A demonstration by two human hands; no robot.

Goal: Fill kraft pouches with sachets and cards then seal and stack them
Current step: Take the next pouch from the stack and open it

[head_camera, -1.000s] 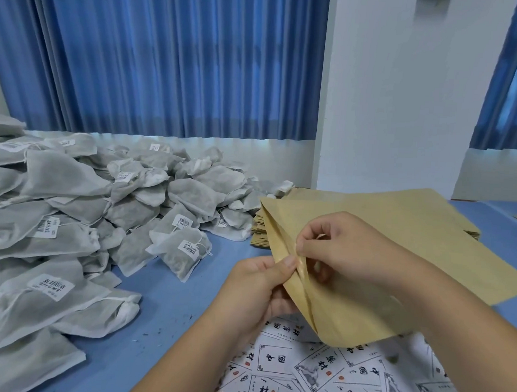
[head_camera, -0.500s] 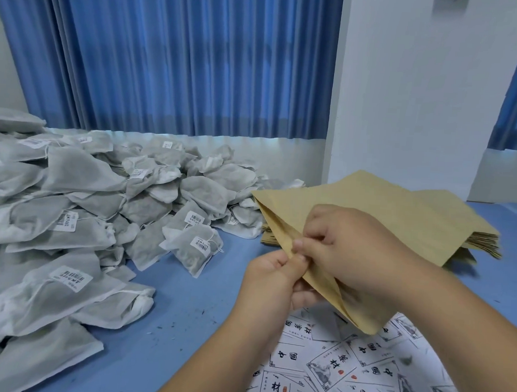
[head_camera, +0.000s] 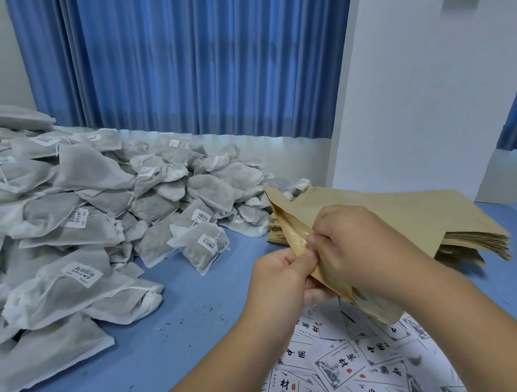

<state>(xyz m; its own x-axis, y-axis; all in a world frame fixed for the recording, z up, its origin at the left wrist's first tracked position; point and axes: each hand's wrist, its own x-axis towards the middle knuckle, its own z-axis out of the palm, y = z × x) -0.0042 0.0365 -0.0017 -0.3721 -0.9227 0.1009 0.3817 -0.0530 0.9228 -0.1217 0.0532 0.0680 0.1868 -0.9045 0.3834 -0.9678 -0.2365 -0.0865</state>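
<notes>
Head view. Opening a pouch before filling. A kraft pouch [head_camera: 294, 236] is held clear of the blue table [head_camera: 191, 312], in front of the person and just above the spread of printed cards [head_camera: 347, 365]. The left hand [head_camera: 280, 275] pinches the near panel of the pouch's edge between thumb and curled fingers. The right hand [head_camera: 359, 246], knuckles up, pinches the far panel at almost the same spot with thumb and fingertips. The two grips nearly touch. This opposed hold appears meant to peel the two panels apart, and a glossy inner face already shows in the gap above the thumbs. Nothing can be seen inside the pouch, so filling has probably not begun.

Orientation: the pinched edge, probably the mouth, runs diagonally from a raised far-left corner down to a near-right corner over the cards. It faces left, toward the sachets. The pouch's body extends back and to the right, partly hidden by the right hand, so which axis is the longer one cannot be told with certainty.

Supplies lie within reach: a heap of white mesh sachets [head_camera: 101, 205] on the left, and a stack of flat empty pouches [head_camera: 476, 243] just behind the held one.
</notes>
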